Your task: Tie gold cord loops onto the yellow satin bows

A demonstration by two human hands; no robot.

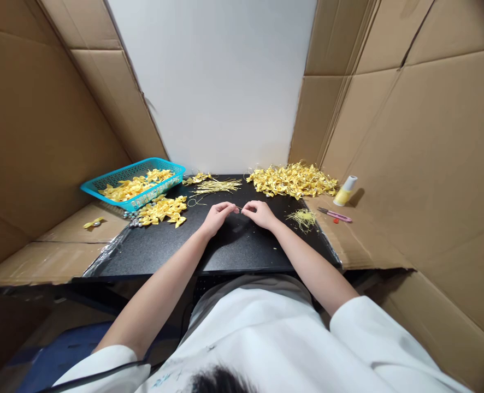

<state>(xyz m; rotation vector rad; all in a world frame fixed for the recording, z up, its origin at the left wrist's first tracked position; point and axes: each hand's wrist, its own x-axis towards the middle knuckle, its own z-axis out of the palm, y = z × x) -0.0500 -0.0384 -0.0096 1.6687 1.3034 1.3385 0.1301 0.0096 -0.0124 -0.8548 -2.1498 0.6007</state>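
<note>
1. Pinching, in the head view, the left hand (219,216) and the right hand (261,214) face each other over the black tabletop (152,254), thumbs and fingers pressed together on a thin strand (239,208) that spans the small gap between them; its finer detail is too small to tell.
2. Beyond the hands lies a bundle of yellow cords (217,186), with a big yellow heap (293,181) to its right.
3. On the left, a turquoise basket (107,200) holds yellow bows (131,189); a loose pile of bows (164,210) lies just beside it.
4. On the right are yellow clippings (304,219), a pink cutter (340,216) and an upright white-and-yellow cone (345,192).
</note>
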